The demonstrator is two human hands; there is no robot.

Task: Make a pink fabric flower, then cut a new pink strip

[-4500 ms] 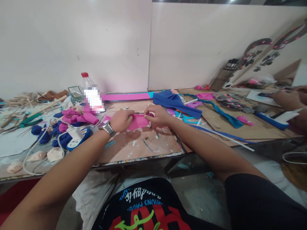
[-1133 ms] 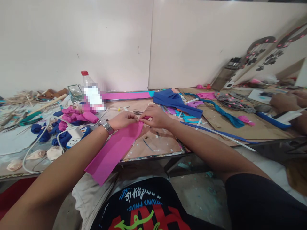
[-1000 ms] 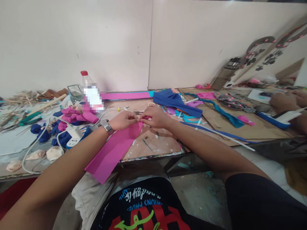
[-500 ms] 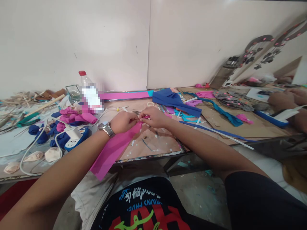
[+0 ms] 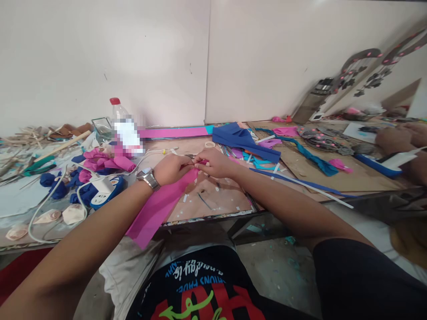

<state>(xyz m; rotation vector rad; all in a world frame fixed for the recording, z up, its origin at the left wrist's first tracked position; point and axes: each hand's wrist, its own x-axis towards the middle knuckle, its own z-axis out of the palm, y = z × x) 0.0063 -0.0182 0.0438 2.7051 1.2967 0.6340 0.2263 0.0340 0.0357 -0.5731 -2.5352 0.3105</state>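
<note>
Both hands (image 5: 195, 163) pinched shut on pink strip (image 5: 156, 209)'s far end, remainder trailing toward the body.

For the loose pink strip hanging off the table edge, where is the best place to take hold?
Probably the free lower end of the pink strip, pinched flat from the near side: it overhangs the table, both faces exposed, while left hand and right hand hold the top.

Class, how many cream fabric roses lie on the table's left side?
3: one rose nearest the edge, one beside it, one by the white cable. Clutter may hide more.
</note>
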